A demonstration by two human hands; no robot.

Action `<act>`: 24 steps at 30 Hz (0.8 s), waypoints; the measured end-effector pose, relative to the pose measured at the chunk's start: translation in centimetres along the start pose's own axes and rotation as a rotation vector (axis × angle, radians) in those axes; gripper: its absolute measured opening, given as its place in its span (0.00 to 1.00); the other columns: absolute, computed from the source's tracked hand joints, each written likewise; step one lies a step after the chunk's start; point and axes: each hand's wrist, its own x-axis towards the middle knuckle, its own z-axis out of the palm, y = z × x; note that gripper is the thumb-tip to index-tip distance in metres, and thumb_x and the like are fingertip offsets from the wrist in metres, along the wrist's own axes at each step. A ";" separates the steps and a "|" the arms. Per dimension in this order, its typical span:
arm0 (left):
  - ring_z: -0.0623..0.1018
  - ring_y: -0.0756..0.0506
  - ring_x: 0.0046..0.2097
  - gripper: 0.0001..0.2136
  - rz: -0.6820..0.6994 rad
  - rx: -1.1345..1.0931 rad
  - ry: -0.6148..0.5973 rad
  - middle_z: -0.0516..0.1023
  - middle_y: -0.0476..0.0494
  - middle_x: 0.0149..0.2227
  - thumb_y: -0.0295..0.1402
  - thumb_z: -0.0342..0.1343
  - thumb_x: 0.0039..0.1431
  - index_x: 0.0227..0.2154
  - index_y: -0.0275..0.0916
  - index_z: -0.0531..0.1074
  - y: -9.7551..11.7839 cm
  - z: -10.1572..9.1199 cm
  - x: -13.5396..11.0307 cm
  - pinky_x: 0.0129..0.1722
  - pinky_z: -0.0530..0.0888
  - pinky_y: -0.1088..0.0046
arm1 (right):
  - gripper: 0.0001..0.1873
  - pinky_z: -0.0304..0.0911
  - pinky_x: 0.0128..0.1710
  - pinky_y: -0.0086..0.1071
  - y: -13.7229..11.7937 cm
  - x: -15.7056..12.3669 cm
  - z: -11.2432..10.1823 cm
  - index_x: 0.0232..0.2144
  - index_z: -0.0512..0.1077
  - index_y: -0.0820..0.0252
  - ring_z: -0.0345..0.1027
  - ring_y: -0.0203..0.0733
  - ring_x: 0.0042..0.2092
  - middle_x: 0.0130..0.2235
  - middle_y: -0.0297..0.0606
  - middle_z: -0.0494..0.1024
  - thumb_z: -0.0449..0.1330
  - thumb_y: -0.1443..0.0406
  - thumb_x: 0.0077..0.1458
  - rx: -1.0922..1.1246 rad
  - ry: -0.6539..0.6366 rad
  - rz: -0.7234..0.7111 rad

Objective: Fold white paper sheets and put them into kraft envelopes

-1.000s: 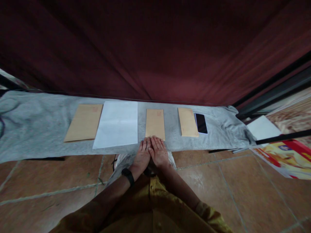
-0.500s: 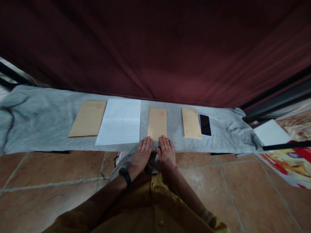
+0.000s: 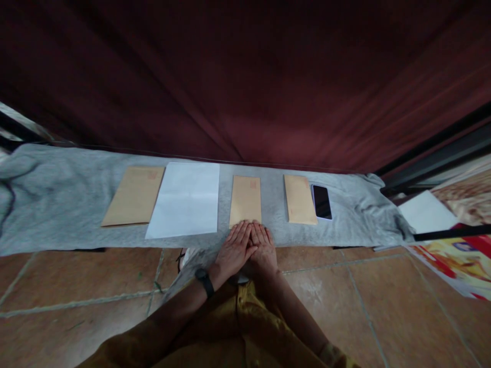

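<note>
My left hand [image 3: 235,249] and my right hand [image 3: 263,245] lie flat and empty, fingers stretched out, at the near edge of a grey cloth [image 3: 61,204]. The left hand partly overlaps the right. Their fingertips touch the near end of a narrow brown envelope [image 3: 246,198]. A black band sits on my left wrist. Left of that envelope lies a white sheet of paper [image 3: 186,199], then a larger brown envelope [image 3: 134,195]. To the right lie another narrow brown envelope [image 3: 299,205] and a black phone [image 3: 321,201].
A dark red curtain [image 3: 245,82] hangs behind the cloth. The floor has brown tiles [image 3: 76,276]. At the right lie a white sheet [image 3: 427,210] and a colourful printed poster [image 3: 456,258] behind a black bar.
My hands were side by side, drew slightly apart, and now the left hand lies partly over the right. The view has shifted a little.
</note>
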 end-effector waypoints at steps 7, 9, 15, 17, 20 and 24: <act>0.52 0.36 0.73 0.37 0.030 0.048 -0.026 0.53 0.29 0.72 0.53 0.43 0.68 0.69 0.27 0.53 -1.0 -0.2 -0.7 0.70 0.55 0.56 | 0.28 0.50 0.68 0.46 0.5 0.0 0.5 0.69 0.56 0.65 0.53 0.47 0.69 0.68 0.47 0.62 0.45 0.66 0.70 -0.002 0.022 0.014; 0.52 0.36 0.73 0.37 0.024 0.055 -0.023 0.53 0.28 0.72 0.53 0.44 0.68 0.69 0.27 0.53 -1.2 -0.1 -0.9 0.70 0.55 0.56 | 0.27 0.49 0.69 0.45 0.6 0.0 0.5 0.68 0.57 0.66 0.53 0.46 0.70 0.68 0.46 0.62 0.46 0.65 0.70 0.004 0.017 0.010; 0.52 0.36 0.73 0.36 -0.012 0.068 -0.021 0.53 0.27 0.71 0.51 0.47 0.67 0.68 0.27 0.54 -2.1 0.2 -1.8 0.70 0.55 0.54 | 0.29 0.47 0.69 0.48 0.3 -0.1 0.1 0.69 0.55 0.67 0.52 0.48 0.70 0.69 0.47 0.60 0.46 0.63 0.71 0.019 0.004 0.028; 0.52 0.37 0.73 0.36 -0.023 0.075 -0.024 0.53 0.27 0.71 0.50 0.47 0.67 0.68 0.27 0.54 -2.2 0.1 -2.0 0.71 0.55 0.54 | 0.29 0.47 0.69 0.48 0.2 -0.1 -0.1 0.70 0.54 0.66 0.52 0.49 0.70 0.69 0.48 0.60 0.47 0.63 0.70 0.025 -0.001 0.050; 0.51 0.36 0.73 0.35 -0.038 0.084 -0.025 0.54 0.26 0.71 0.48 0.47 0.68 0.68 0.25 0.54 -2.2 -0.2 -2.3 0.71 0.55 0.54 | 0.29 0.48 0.69 0.48 0.2 -0.2 -0.5 0.69 0.55 0.66 0.54 0.49 0.69 0.69 0.48 0.61 0.48 0.63 0.70 0.029 -0.010 0.090; 0.51 0.36 0.73 0.35 -0.062 0.096 -0.026 0.53 0.25 0.71 0.46 0.48 0.67 0.68 0.24 0.54 -2.4 -0.4 -2.6 0.70 0.56 0.54 | 0.28 0.48 0.69 0.48 0.6 -0.6 -0.7 0.69 0.56 0.66 0.53 0.48 0.70 0.68 0.49 0.61 0.47 0.63 0.70 0.025 -0.013 0.106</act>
